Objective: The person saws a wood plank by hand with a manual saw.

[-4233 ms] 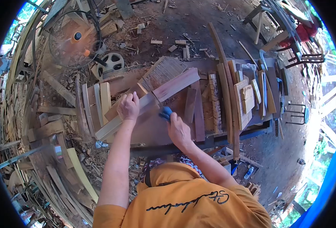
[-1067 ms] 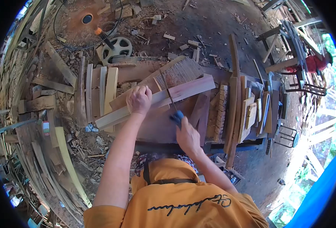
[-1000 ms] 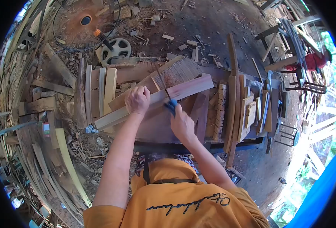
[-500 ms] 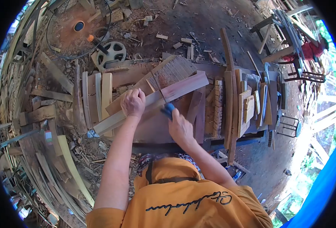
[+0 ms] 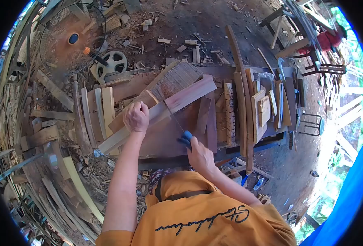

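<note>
A long, pale wooden board (image 5: pixel 191 91) lies slantwise across the bench, over other timber. My left hand (image 5: pixel 136 117) is curled closed over the board's left part and presses on it; the fingertips are partly hidden. In my right hand (image 5: pixel 201 156) is a handsaw (image 5: pixel 185 138) with a blue handle, the fingers wrapped round it. Its thin blade crosses the board near the middle, and the handle sits on the near side of the board. Beneath the board rests a wide, rough plank (image 5: pixel 175 78).
Upright-edged wooden strips (image 5: pixel 108 108) stand left of the board. Stacked boards and offcuts (image 5: pixel 263 110) fill the bench's right end. A wire-caged fan (image 5: pixel 73 39) is at the far left, beside a pale spoked wheel (image 5: pixel 115 65). A stool (image 5: pixel 321 126) stands at right.
The saw and my right hand have moved back toward my body, showing more blade on the near side. My left hand keeps its hold on the board. The whole view has shifted slightly.
</note>
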`<state>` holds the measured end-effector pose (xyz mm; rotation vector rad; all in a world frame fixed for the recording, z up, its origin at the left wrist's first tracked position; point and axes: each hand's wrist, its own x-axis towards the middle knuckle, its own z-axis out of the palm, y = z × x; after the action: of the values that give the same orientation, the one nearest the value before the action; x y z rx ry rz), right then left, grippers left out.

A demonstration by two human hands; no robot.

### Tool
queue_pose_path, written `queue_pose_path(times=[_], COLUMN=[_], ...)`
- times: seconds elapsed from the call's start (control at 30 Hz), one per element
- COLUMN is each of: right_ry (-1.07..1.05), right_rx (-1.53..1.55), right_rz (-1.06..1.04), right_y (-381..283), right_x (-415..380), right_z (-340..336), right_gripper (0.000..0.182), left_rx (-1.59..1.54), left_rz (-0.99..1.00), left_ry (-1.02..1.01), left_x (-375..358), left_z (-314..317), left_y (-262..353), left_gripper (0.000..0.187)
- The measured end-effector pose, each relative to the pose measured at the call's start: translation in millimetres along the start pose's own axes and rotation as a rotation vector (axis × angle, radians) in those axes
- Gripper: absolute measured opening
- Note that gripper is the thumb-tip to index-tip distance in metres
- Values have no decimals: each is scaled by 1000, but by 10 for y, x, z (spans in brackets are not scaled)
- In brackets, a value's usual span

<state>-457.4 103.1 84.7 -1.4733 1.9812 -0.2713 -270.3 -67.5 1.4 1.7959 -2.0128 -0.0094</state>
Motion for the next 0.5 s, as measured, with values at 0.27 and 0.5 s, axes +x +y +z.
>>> queue_pose_path(times=[0.27, 0.5], right_ry=[50, -71], right_rx=[4, 21], right_rz=[-59, 67], right_y=[-221, -86], right_x=[581, 76], right_z=[161, -39], right_gripper=[30, 26], left_rx=[19, 28], left_rz=[41, 16], left_ry=[-13, 2], left_x=[-12, -40], left_z=[-24, -19], left_y=[-25, -10], left_gripper=[28, 25])
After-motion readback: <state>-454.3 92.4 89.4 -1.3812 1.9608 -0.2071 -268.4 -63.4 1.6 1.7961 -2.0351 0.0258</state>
